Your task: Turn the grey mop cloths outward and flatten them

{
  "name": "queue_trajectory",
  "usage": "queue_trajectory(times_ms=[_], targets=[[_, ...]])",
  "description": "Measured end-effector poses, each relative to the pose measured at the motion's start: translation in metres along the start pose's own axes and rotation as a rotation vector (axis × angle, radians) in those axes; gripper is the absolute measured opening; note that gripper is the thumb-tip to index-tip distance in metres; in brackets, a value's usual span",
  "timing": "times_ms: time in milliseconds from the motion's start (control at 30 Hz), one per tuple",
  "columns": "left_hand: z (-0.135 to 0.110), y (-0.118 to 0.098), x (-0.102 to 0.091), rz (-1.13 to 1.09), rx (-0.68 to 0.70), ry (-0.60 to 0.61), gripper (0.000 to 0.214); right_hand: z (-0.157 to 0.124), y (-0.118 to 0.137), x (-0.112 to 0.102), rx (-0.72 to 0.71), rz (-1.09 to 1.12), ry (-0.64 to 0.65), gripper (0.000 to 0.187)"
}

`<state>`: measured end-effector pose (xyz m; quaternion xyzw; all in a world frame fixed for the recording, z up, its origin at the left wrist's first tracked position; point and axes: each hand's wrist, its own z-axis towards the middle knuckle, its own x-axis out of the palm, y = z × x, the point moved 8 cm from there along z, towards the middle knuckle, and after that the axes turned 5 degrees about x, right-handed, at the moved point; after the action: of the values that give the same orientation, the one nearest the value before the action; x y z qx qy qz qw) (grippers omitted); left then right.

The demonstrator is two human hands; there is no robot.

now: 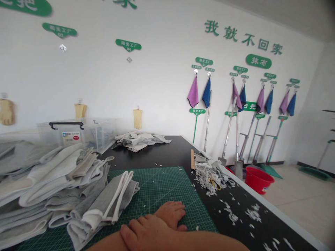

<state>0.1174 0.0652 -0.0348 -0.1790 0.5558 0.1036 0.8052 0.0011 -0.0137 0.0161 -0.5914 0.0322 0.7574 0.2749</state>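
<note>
My left hand [170, 213] and my right hand [145, 233] rest flat on a green cutting mat [157, 188], crossed at the bottom of the view, with the right hand nearer me. Neither hand holds anything. Just left of them lies a folded grey cloth with white binding [110, 198], close to my right fingertips but apparently not touching them. Behind it, a large heap of grey and white cloth pieces [49, 181] covers the left side.
The black table [149, 153] holds another cloth pile [138, 141], white scraps [208, 176], and a wooden ruler [192, 159]. A clear plastic box [75, 134] stands beyond. Past the right table edge are a red bucket [258, 179] and mops against the wall.
</note>
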Motion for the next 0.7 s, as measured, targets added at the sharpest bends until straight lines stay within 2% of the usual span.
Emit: queue_trajectory(times_ms=[533, 700], targets=[[0.0003, -0.0025, -0.0035, 0.017, -0.004, 0.001, 0.048, -0.0008, -0.0002, 0.0024, 0.007, -0.005, -0.005, 0.030], [0.0001, -0.0026, -0.0030, 0.024, 0.006, 0.003, 0.048, -0.0006, 0.0003, 0.0002, -0.005, 0.013, -0.007, 0.035]])
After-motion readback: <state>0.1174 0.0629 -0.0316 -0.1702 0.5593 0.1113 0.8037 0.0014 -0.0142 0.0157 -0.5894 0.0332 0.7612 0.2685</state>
